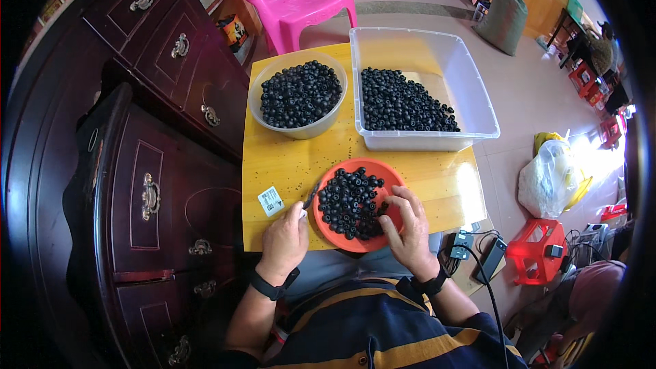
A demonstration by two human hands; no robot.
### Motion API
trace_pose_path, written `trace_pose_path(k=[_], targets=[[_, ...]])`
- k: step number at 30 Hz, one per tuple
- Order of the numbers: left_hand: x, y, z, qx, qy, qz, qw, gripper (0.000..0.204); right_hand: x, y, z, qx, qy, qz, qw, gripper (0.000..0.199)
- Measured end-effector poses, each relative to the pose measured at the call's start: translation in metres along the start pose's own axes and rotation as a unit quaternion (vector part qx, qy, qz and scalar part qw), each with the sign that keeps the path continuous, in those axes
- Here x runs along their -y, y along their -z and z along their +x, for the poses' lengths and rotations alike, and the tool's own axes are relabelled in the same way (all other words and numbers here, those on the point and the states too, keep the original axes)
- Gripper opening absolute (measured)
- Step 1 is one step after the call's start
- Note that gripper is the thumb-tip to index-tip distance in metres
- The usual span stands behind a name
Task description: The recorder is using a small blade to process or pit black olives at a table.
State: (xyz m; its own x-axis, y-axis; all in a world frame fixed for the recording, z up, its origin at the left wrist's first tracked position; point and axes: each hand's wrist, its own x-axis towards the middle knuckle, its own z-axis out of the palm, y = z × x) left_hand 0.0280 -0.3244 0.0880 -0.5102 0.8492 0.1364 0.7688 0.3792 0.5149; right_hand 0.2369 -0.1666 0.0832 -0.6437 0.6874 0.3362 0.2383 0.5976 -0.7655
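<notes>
Yellow desk [321, 147], orange-red plate [331, 234] at its near edge, heaped with small round black pieces [350, 198]. Left hand [285, 234] left of plate, fingers curled closed on slim dark tool [312, 194], tip end by plate's left rim. Right hand [412, 227] over plate's right side, half open, thumb and fingers parted, fingertips at the pieces; can't tell for sure whether one is pinched, fingers cover the spot. More black pieces in round tub [330, 123], far left of desk, and in clear rectangular bin [471, 106], far right, heaped toward its left side. White label [270, 201] lies flat near left hand. Pink chair [307, 3] beyond desk, dark wooden cabinet [147, 150] at left.
</notes>
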Motion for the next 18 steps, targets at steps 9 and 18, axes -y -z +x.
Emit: trace_pose_path(k=[9,18], targets=[[-0.025,-0.006,-0.014,0.018,-0.024,0.048,0.998,0.036,-0.001,-0.028,-0.009,-0.002,0.005,-0.131,0.991,0.052],[-0.039,0.007,0.018,0.026,-0.039,0.065,0.997,0.03,-0.005,-0.021,-0.014,0.009,0.017,-0.115,0.993,0.054]])
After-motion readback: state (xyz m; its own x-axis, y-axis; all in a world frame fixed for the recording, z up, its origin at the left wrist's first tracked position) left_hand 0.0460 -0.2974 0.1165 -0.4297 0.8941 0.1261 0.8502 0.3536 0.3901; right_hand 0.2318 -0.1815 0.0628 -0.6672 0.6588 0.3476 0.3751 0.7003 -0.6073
